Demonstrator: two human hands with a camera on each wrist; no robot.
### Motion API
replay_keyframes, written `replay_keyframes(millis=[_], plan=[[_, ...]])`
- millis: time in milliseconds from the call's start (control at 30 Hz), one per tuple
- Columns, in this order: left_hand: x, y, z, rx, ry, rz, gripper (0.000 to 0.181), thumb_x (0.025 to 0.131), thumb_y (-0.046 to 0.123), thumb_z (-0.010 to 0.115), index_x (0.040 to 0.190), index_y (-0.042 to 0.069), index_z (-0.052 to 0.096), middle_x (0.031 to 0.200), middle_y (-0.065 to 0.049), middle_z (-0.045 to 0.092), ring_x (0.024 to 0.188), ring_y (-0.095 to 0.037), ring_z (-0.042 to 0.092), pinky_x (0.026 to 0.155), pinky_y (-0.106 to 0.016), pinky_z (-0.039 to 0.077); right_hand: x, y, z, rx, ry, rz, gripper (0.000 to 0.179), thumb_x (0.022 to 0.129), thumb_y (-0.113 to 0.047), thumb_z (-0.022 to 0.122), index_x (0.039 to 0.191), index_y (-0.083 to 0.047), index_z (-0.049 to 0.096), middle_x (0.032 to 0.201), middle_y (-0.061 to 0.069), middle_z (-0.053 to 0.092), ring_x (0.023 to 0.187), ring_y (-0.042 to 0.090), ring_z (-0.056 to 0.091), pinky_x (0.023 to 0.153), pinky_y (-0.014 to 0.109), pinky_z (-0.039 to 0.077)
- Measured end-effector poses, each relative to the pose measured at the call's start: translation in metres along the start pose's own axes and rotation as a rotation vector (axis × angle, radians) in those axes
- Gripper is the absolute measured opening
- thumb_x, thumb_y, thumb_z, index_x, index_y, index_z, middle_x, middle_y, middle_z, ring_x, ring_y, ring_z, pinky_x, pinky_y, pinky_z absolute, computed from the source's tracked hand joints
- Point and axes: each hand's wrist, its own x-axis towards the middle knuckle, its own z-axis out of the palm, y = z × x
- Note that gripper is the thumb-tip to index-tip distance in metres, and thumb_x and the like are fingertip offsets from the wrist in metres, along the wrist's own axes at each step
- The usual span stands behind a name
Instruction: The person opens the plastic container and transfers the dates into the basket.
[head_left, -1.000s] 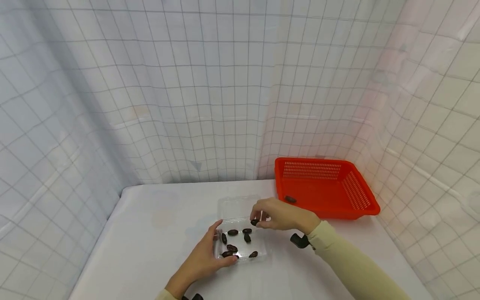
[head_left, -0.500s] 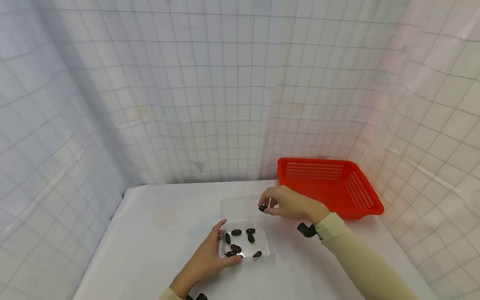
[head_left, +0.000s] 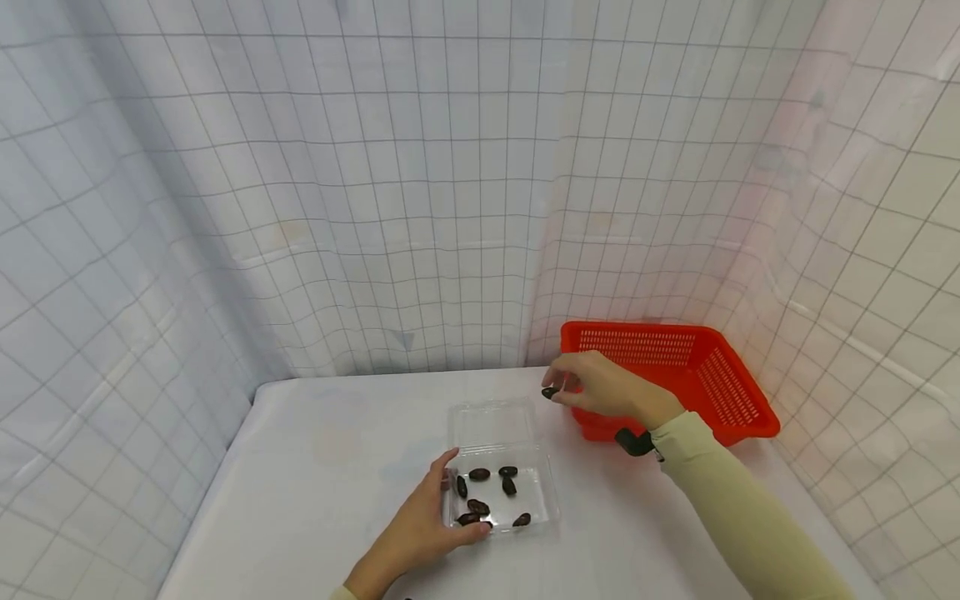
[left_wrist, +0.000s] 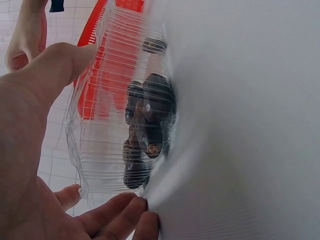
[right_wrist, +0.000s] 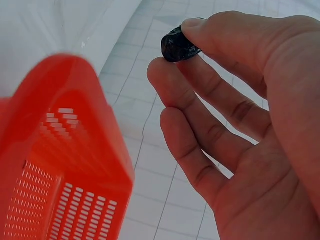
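Between thumb and fingertips, my right hand (head_left: 603, 387) pinches a dark, glossy, wrinkled date (right_wrist: 179, 46), raised at the near left corner of the red basket (head_left: 738, 367). The other right fingers are loosely bent below it in the right wrist view. My left hand (head_left: 422, 523) grips the left side of a clear plastic box (head_left: 549, 487), thumb at the near edge and fingers at the far edge. Several dark dates (head_left: 479, 507) lie scattered in the box, some pressed against its ribbed wall in the left wrist view. The box's lid (head_left: 491, 423) lies folded back, away from me.
The red basket has slotted walls and stands at the back right of the white-covered table (head_left: 315, 467). Part of its inside is hidden behind my right hand. A white grid-patterned curtain (head_left: 420, 208) closes off the back and both sides.
My right hand has carried the pinched date up and to the right, from over the box to the basket's corner. My left hand keeps its grip on the box. The head view has shifted slightly.
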Motion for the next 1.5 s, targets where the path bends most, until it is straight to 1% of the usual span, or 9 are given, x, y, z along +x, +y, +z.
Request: replay_keyframes(millis=[167,333,467,667,833,1000,1233,1367,1500], plan=[[0.000,0.001,-0.001,0.003,-0.011,-0.001,0.129,0.082,0.052,0.104,0.182,0.015,0.032,0.161,-0.019,0.066,0.147,-0.037,0.068,0.118,-0.068,0.055,-0.003,0.015,-0.009,-0.009,0.004,0.062,0.021,0.107,-0.014,0.085,0.126,-0.022,0.084,0.117,-0.009,0.082,0.109,0.013,0.073,0.100,0.041,0.066],[0.003,0.005,-0.005,0.009,-0.028,-0.002,0.131,0.084,0.053,0.103,0.184,0.014,0.028,0.165,-0.021,0.065,0.149,-0.041,0.067,0.119,-0.071,0.054,-0.005,0.030,-0.016,-0.020,0.022,0.059,0.022,0.105,-0.009,0.086,0.124,-0.020,0.086,0.117,-0.009,0.084,0.109,0.014,0.074,0.101,0.043,0.065],[0.001,0.004,-0.006,0.013,-0.038,-0.021,0.131,0.084,0.052,0.103,0.184,0.013,0.028,0.165,-0.022,0.064,0.149,-0.042,0.067,0.119,-0.072,0.054,-0.006,0.040,-0.017,-0.002,0.002,0.065,0.020,0.106,-0.010,0.085,0.123,-0.019,0.086,0.116,-0.007,0.084,0.107,0.015,0.074,0.100,0.042,0.065],[-0.001,0.002,-0.008,0.013,-0.026,-0.027,0.132,0.083,0.053,0.104,0.184,0.014,0.028,0.162,-0.021,0.067,0.146,-0.039,0.068,0.120,-0.071,0.053,-0.007,0.055,-0.018,-0.001,-0.004,0.105,0.021,0.106,-0.009,0.084,0.121,-0.022,0.086,0.116,-0.008,0.084,0.109,0.017,0.075,0.102,0.046,0.065],[-0.001,0.002,-0.007,0.017,-0.026,-0.024,0.131,0.084,0.053,0.104,0.184,0.014,0.028,0.162,-0.022,0.066,0.147,-0.040,0.068,0.120,-0.072,0.053,-0.008,0.072,-0.019,-0.010,-0.001,0.134,0.022,0.106,-0.008,0.083,0.125,-0.017,0.087,0.120,-0.002,0.086,0.115,0.022,0.078,0.106,0.050,0.066],[-0.001,0.000,-0.004,0.017,-0.031,-0.020,0.131,0.084,0.053,0.104,0.184,0.015,0.029,0.163,-0.023,0.065,0.149,-0.041,0.067,0.121,-0.072,0.052,-0.010,0.088,-0.017,-0.008,-0.022,0.176,0.022,0.107,-0.010,0.083,0.128,-0.014,0.087,0.124,0.003,0.087,0.118,0.027,0.079,0.108,0.054,0.066],[-0.001,-0.002,-0.004,0.006,-0.039,-0.009,0.130,0.085,0.054,0.103,0.184,0.015,0.028,0.164,-0.022,0.065,0.150,-0.041,0.066,0.122,-0.072,0.051,-0.008,0.097,-0.017,0.025,-0.026,0.241,0.027,0.109,-0.011,0.081,0.136,-0.010,0.085,0.132,0.008,0.086,0.130,0.036,0.077,0.116,0.060,0.062],[0.000,-0.002,-0.003,0.011,-0.038,-0.003,0.131,0.084,0.054,0.103,0.184,0.013,0.028,0.162,-0.022,0.066,0.149,-0.041,0.067,0.122,-0.072,0.052,-0.008,0.099,-0.016,0.039,-0.012,0.283,0.030,0.110,-0.010,0.080,0.139,-0.008,0.083,0.135,0.011,0.085,0.132,0.038,0.076,0.116,0.061,0.062],[-0.001,-0.001,-0.003,0.027,-0.031,-0.009,0.131,0.084,0.056,0.103,0.184,0.014,0.028,0.163,-0.023,0.066,0.149,-0.041,0.067,0.121,-0.072,0.052,-0.007,0.098,-0.015,0.046,0.008,0.302,0.030,0.110,-0.009,0.079,0.140,-0.006,0.083,0.136,0.015,0.084,0.131,0.039,0.076,0.115,0.060,0.063]])
